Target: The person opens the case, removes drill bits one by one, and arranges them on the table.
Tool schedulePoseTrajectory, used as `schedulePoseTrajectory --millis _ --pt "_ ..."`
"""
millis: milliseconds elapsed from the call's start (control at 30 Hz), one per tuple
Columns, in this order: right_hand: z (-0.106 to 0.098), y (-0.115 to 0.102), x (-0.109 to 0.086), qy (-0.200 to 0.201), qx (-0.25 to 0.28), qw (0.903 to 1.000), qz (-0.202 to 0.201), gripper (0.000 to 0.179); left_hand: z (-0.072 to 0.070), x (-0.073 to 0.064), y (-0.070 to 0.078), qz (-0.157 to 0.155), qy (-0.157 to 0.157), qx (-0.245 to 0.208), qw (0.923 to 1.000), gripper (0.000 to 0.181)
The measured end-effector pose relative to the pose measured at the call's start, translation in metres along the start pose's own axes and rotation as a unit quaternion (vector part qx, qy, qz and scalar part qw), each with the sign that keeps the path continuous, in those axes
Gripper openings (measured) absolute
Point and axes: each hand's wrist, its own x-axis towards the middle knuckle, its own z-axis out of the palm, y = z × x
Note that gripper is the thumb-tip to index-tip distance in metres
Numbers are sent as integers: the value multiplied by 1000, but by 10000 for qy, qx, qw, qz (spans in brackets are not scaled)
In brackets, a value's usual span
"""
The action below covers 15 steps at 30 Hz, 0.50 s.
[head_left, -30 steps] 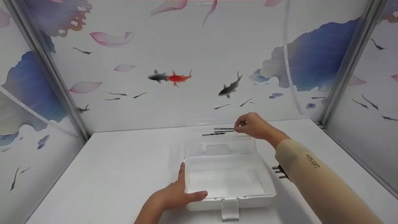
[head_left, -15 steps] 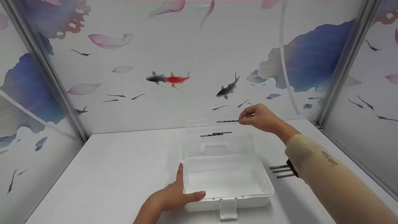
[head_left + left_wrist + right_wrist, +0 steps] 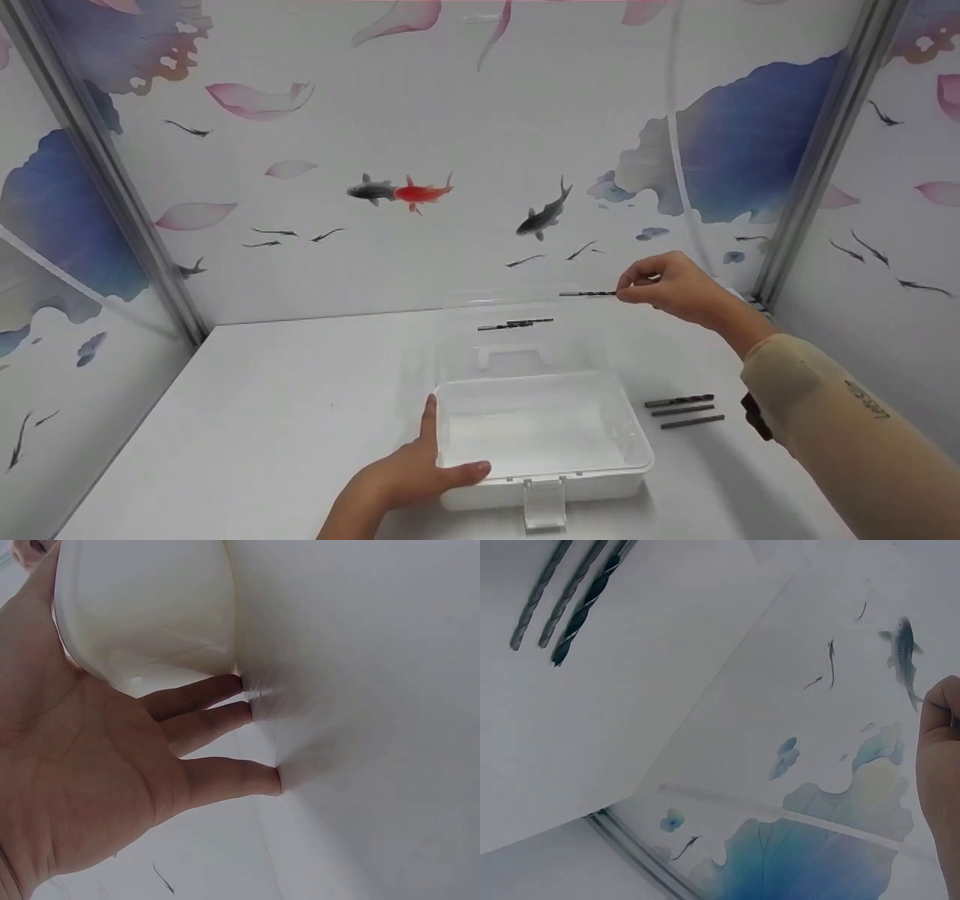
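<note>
My right hand (image 3: 664, 281) pinches a thin dark drill bit (image 3: 587, 294) by its right end, holding it level above the back of the table. Two similar thin drill bits (image 3: 515, 325) overlap the box's raised clear lid (image 3: 570, 352) in the head view. At the front left corner of the white plastic box (image 3: 540, 484), my left hand (image 3: 405, 469) lies with its thumb over the front rim and its index finger along the left side. Straight fingers (image 3: 229, 778) of that hand touch the tabletop in the left wrist view. Nothing shows inside the box.
Three thicker drill bits (image 3: 682, 410) lie side by side to the right of the box. A clear latch (image 3: 544, 504) hangs at the box's front. Printed panels (image 3: 450, 112) and metal posts (image 3: 814, 172) enclose the white table (image 3: 277, 405).
My right hand has lifted one drill bit away from the group at the lid and moved right with it. The three bits at right have come into full view. My left hand stays at the box.
</note>
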Motion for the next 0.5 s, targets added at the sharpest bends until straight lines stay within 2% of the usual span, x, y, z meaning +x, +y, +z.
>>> schedulePoseTrajectory --millis 333,500 --pt "-8 30 -24 40 -21 9996 263 33 -2 -2 -1 80 4 -37 10000 133" --pt "-12 43 -38 -50 -6 9993 366 30 0 -2 1 42 42 97 9999 133"
